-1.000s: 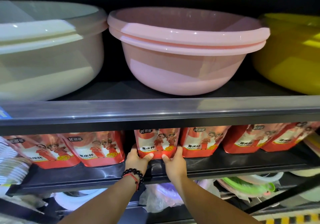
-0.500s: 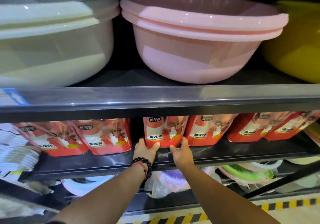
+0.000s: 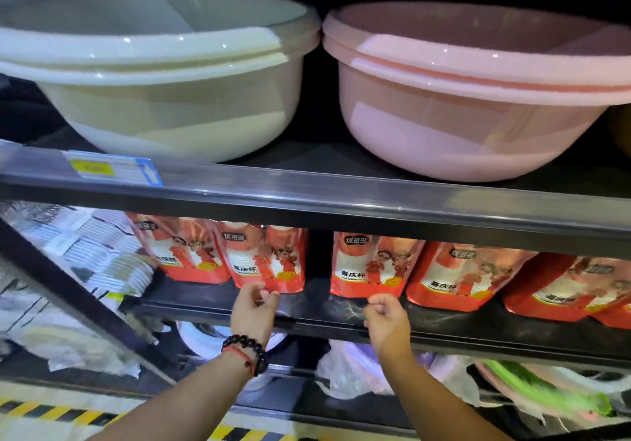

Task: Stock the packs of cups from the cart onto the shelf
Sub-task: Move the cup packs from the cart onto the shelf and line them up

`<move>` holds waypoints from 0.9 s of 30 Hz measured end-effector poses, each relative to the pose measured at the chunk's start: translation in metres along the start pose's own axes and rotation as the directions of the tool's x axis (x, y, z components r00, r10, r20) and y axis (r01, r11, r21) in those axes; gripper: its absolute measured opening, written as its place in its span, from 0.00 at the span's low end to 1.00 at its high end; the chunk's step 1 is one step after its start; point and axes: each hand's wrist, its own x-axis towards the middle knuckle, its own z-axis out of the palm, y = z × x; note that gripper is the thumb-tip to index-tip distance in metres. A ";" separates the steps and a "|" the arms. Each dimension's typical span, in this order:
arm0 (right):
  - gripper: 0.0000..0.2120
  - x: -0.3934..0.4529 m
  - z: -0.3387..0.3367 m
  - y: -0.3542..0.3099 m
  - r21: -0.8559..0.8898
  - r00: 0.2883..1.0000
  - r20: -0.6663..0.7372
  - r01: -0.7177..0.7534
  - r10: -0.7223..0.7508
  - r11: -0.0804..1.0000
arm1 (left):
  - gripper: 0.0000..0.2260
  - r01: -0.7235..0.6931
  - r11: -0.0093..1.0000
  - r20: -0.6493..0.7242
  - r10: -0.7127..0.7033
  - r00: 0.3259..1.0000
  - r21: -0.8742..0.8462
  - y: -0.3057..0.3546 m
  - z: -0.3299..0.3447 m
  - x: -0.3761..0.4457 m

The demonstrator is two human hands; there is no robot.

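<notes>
Inspector: Black metal shelf (image 3: 444, 317) under the cream plastic basin (image 3: 164, 99) and pink plastic basin (image 3: 478, 105); red foil packs of cups (image 3: 269, 259) stand along it, with a gap mid-row.

Clerk: And the hands?

Inspector: Left hand (image 3: 254, 307) pinches that pack's bottom edge; right hand (image 3: 387, 314) curls at the neighbouring red pack (image 3: 370, 266), contact uncertain. Recommend sliding the packs together, labels forward.
</notes>
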 end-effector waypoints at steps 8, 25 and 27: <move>0.27 -0.024 0.096 -0.044 -0.108 0.920 0.384 0.135 -0.084 0.985 | 0.13 -0.061 0.996 0.031 0.059 0.998 0.060 0.007 -0.048 0.057; 0.11 0.015 0.129 -0.068 -0.081 0.940 0.271 -0.193 0.208 0.978 | 0.20 0.088 0.992 0.356 -0.114 0.927 0.087 0.010 -0.046 0.090; 0.13 0.015 0.130 -0.066 -0.052 0.955 0.244 -0.162 0.170 0.985 | 0.19 0.125 0.988 0.405 -0.150 0.902 0.088 0.013 -0.045 0.097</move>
